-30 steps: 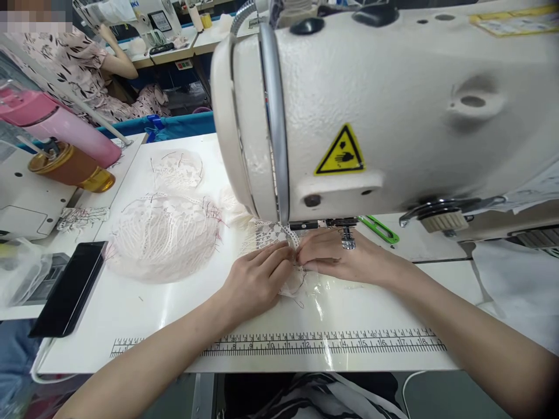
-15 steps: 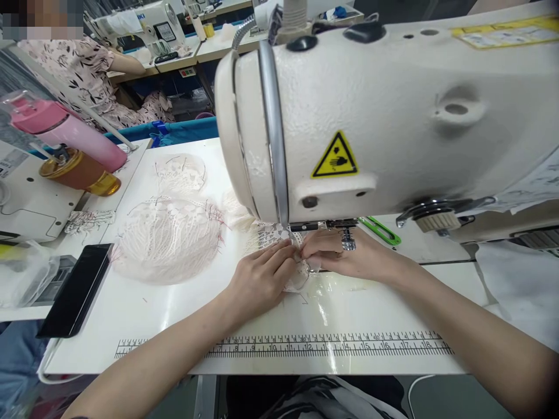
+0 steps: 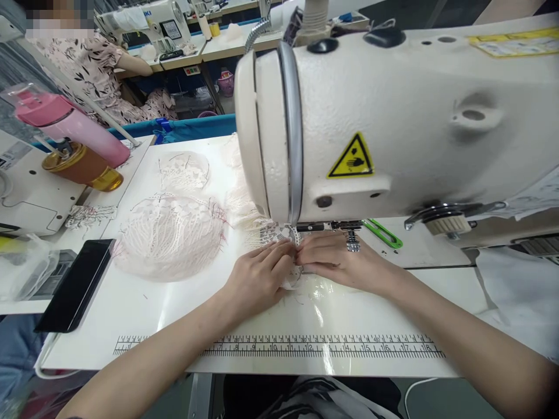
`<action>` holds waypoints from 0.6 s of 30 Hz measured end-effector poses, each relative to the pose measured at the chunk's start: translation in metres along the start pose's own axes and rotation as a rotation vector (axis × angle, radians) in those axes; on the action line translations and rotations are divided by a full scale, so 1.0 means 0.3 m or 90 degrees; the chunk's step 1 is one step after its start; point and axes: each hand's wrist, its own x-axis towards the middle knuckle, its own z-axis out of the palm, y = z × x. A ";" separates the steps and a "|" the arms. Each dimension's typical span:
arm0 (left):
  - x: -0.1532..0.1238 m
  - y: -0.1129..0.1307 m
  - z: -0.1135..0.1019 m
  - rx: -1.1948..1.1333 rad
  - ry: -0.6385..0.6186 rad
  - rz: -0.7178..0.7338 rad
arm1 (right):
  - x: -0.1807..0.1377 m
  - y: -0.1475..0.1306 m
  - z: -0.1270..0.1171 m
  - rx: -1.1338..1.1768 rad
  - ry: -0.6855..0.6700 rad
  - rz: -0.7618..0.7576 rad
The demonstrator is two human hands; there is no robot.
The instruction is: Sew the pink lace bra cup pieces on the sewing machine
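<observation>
A piece of white lace fabric (image 3: 279, 234) lies under the front of the sewing machine (image 3: 349, 122), near its needle area. My left hand (image 3: 262, 270) is on the left of the lace, with its fingers closed together and pressing on it. From the right, my right hand (image 3: 340, 256) meets it, its fingertips closed on the lace edge and almost touching my left fingertips. A small sheer end of the lace (image 3: 292, 281) shows below the fingers. The needle and presser foot are mostly hidden by the machine head and my fingers.
Lace cup pieces (image 3: 172, 238) with loose red threads lie to the left. Beyond them are a black phone (image 3: 76, 285), an amber cup (image 3: 82, 166) and a pink bottle (image 3: 74, 125). Green thread snips (image 3: 383, 234) lie behind my right hand. A person (image 3: 91, 75) sits further back.
My right fingers have stretched flatter over the lace, and less of its sheer end shows. My left hand stays nearly in place. The view has shifted slightly, so the machine appears further right.
</observation>
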 end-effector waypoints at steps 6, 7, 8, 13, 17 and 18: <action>-0.006 -0.018 -0.005 0.017 -0.012 -0.056 | -0.001 -0.023 0.059 -0.093 0.007 -0.001; -0.006 -0.020 -0.004 0.018 -0.014 -0.064 | -0.001 -0.024 0.066 -0.106 0.011 0.003; -0.006 -0.023 -0.003 0.019 -0.017 -0.072 | -0.002 -0.023 0.072 -0.116 0.015 0.005; -0.005 -0.030 0.002 0.017 -0.020 -0.091 | 0.007 -0.022 0.080 -0.132 0.034 0.015; -0.003 -0.033 0.006 0.019 -0.018 -0.092 | 0.022 -0.024 0.073 -0.124 0.054 0.000; -0.002 -0.033 0.007 0.021 -0.018 -0.091 | 0.023 -0.023 0.072 -0.125 0.065 -0.009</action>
